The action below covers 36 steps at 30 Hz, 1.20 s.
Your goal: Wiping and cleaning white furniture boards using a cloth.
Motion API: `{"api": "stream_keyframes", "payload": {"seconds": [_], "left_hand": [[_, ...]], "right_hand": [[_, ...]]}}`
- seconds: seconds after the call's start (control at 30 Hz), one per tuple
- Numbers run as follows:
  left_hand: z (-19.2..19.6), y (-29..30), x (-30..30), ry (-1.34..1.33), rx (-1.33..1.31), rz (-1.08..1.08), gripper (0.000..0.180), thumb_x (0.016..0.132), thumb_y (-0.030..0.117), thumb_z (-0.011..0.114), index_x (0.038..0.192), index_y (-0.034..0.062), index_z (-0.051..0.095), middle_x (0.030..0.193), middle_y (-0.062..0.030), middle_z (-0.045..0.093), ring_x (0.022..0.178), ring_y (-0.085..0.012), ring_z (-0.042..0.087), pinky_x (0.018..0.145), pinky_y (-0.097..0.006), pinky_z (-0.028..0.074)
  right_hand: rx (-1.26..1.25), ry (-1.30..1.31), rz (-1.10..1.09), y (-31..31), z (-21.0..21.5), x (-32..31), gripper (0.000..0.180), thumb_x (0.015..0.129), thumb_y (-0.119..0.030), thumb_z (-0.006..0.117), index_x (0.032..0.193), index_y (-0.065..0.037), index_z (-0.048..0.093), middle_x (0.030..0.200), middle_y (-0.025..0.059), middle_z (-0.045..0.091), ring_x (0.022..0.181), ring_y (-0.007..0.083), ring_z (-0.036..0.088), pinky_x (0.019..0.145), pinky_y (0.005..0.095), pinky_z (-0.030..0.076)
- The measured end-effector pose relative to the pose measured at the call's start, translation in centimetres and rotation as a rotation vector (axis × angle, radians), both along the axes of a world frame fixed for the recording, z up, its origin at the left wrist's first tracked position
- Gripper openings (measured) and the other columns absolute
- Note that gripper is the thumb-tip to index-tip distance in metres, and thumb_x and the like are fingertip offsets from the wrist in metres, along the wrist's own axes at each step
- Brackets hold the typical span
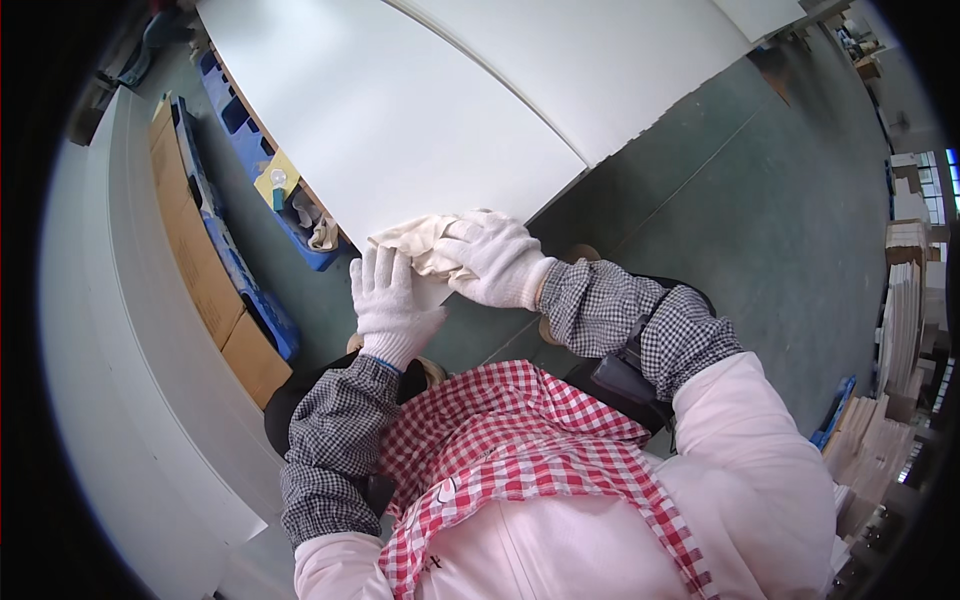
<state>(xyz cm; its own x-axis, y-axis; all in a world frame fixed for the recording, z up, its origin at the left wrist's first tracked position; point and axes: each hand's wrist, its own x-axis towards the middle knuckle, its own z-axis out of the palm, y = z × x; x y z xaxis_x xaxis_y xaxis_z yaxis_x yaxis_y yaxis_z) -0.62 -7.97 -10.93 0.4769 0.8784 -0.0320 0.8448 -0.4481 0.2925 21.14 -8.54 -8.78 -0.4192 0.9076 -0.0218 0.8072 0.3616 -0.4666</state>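
A large white panel (400, 120) lies flat before me, its near end just ahead of my body. My right hand (492, 258), in a white knitted glove, presses a crumpled cream cloth (412, 240) onto the panel's near edge, fingers bent over it. Beside it, my left hand (390, 308), gloved the same way, rests at the near left corner with its fingers stretched out and nothing held. Its fingertips are close to the cloth's left end; whether they touch it I cannot tell.
A second white panel (620, 70) adjoins on the right. Left are a blue pallet (235, 120) with a cloth and a small green-based bottle, stacked cardboard (195, 220) on another blue pallet, and long pale panels (130, 300). Stacked boards (900, 310) stand far right, beyond the green floor (700, 210).
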Motion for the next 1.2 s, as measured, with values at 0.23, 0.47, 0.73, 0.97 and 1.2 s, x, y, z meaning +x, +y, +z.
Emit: {"api": "stream_keyframes", "payload": {"seconds": [0.23, 0.47, 0.73, 0.97, 1.2], "left_hand": [[0.7, 0.6, -2.7, -0.056, 0.027, 0.066, 0.081, 0.067, 0.039, 0.088, 0.134, 0.0092, 0.055, 0.13, -0.0141, 0.058, 0.135, -0.0343, 0.048, 0.121, -0.053, 0.03], [-0.6, 0.3, -3.3, 0.092, -0.092, 0.221, 0.11, 0.064, 0.037, 0.09, 0.154, 0.0008, 0.038, 0.158, -0.0204, 0.037, 0.141, -0.0393, 0.042, 0.12, -0.045, 0.037], [-1.7, 2.3, -3.2, -0.921, -0.567, 0.745, 0.089, 0.086, 0.025, 0.082, 0.157, -0.0007, 0.036, 0.146, -0.0193, 0.058, 0.131, -0.0336, 0.058, 0.11, -0.039, 0.047], [-2.7, 3.7, -7.8, -0.854, -0.791, 1.076, 0.042, 0.097, 0.031, 0.069, 0.125, -0.0014, 0.067, 0.116, -0.0152, 0.072, 0.101, -0.0297, 0.07, 0.084, -0.046, 0.056], [2.5, 2.8, -9.1, -1.348, -0.746, 0.942, 0.04, 0.101, 0.03, 0.067, 0.122, -0.0034, 0.064, 0.109, -0.0121, 0.07, 0.095, -0.0232, 0.069, 0.082, -0.04, 0.059]], "right_hand": [[0.072, -0.061, 0.165, -0.3, -1.2, -3.8, 0.036, 0.096, -0.037, 0.061, 0.12, -0.013, 0.071, 0.128, 0.0105, 0.067, 0.124, 0.0288, 0.06, 0.111, 0.0448, 0.046], [0.03, -0.32, -0.405, 4.9, -2.8, 3.4, 0.046, 0.099, -0.039, 0.05, 0.137, -0.013, 0.058, 0.142, 0.0162, 0.056, 0.136, 0.0321, 0.049, 0.114, 0.0476, 0.04], [0.055, -0.219, -0.763, 5.7, -2.8, 6.8, 0.053, 0.092, -0.042, 0.065, 0.139, -0.017, 0.058, 0.134, 0.0169, 0.061, 0.122, 0.0395, 0.059, 0.105, 0.0505, 0.049], [-0.052, -0.245, -0.632, 4.1, -1.9, 2.6, 0.056, 0.091, -0.038, 0.07, 0.141, -0.016, 0.057, 0.132, 0.0208, 0.062, 0.12, 0.0433, 0.061, 0.1, 0.0538, 0.052], [-0.104, -0.151, -0.586, 4.1, -0.6, 2.7, 0.05, 0.093, -0.034, 0.066, 0.138, -0.011, 0.06, 0.125, 0.023, 0.067, 0.117, 0.0435, 0.063, 0.1, 0.0526, 0.052]]}}
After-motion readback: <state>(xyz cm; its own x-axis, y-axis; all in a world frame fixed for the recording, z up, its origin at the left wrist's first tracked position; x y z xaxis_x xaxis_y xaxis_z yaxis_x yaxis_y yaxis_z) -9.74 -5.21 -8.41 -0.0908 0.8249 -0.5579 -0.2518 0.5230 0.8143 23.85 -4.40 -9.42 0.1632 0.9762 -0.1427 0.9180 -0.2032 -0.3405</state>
